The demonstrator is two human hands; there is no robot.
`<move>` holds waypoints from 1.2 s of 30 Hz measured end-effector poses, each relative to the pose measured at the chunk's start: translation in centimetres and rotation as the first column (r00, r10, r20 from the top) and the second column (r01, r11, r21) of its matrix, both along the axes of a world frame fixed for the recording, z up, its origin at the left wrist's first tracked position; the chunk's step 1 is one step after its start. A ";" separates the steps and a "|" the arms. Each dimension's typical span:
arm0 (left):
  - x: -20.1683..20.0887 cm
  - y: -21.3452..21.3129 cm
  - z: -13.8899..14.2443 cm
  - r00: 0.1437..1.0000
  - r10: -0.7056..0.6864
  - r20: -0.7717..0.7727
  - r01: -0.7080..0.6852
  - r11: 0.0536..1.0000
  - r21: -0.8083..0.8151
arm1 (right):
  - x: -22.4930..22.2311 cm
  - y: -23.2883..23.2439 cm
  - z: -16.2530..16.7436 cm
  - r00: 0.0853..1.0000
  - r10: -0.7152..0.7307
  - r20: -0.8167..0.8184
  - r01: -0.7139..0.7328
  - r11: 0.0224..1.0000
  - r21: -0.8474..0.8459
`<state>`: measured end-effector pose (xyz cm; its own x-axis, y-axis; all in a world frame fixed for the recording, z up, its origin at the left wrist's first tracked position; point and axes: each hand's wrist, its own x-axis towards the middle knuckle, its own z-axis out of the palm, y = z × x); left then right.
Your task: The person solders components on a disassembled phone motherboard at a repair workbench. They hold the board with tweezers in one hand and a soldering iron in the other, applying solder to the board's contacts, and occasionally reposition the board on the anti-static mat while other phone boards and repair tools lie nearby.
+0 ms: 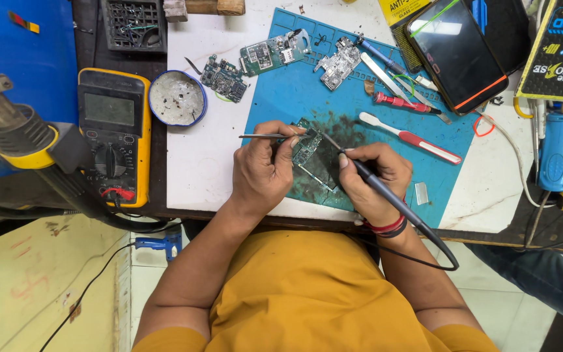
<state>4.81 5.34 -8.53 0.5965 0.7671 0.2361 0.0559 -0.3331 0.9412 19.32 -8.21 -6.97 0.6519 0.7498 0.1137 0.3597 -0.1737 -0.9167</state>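
The left hand (pixel 262 173) is closed around a pair of tweezers (pixel 265 136), whose tips reach toward a small green circuit board (pixel 307 148). The right hand (pixel 371 179) grips a soldering iron (pixel 376 186) like a pen; its tip rests at the top edge of the same board. The board lies between the two hands on a blue work mat (pixel 294 98), over a dark, stained patch.

Step in hand, as judged: soldering or reworking a component on the board, with the tweezers steadying or placing the part. The next move calls for a steady iron tip and a firm tweezer hold, so that the part does not shift while the joint is hot.

Beyond the hands lie three more circuit boards (pixel 270 53), a red-handled toothbrush (pixel 412 138) and a red screwdriver (pixel 402 102). Past the left hand stand a round tin (pixel 177 98) and a yellow multimeter (pixel 113 133). Far beyond the right hand lies a phone (pixel 457 52).
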 end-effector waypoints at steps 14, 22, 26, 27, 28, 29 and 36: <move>0.0 0.0 0.0 1.000 0.006 -0.022 -0.007 0.999 -0.039 | -0.2 0.1 0.4 0.960 0.088 0.267 -0.108 0.992 0.062; 0.0 0.0 -0.1 1.000 0.000 -0.016 -0.001 0.999 -0.040 | -0.2 0.5 0.8 0.952 0.124 0.280 -0.145 0.988 0.057; 0.0 0.0 -0.1 1.000 0.001 -0.011 -0.002 0.999 -0.035 | -0.2 0.6 0.9 0.949 0.131 0.286 -0.150 0.988 0.045; 0.0 0.0 -0.1 1.000 0.002 -0.012 -0.002 0.999 -0.036 | -0.2 0.6 0.9 0.948 0.133 0.287 -0.151 0.988 0.040; 0.0 0.0 -0.1 1.000 0.001 -0.020 -0.002 0.999 -0.040 | -0.2 0.6 0.8 0.948 0.133 0.288 -0.152 0.987 0.045; 0.0 0.0 -0.1 1.000 0.000 -0.028 -0.002 0.999 -0.045 | -0.2 0.6 0.8 0.948 0.133 0.290 -0.154 0.987 0.050; 0.1 0.0 0.0 1.000 0.001 -0.010 -0.002 1.000 -0.027 | -0.2 0.7 0.9 0.945 0.131 0.298 -0.158 0.985 0.067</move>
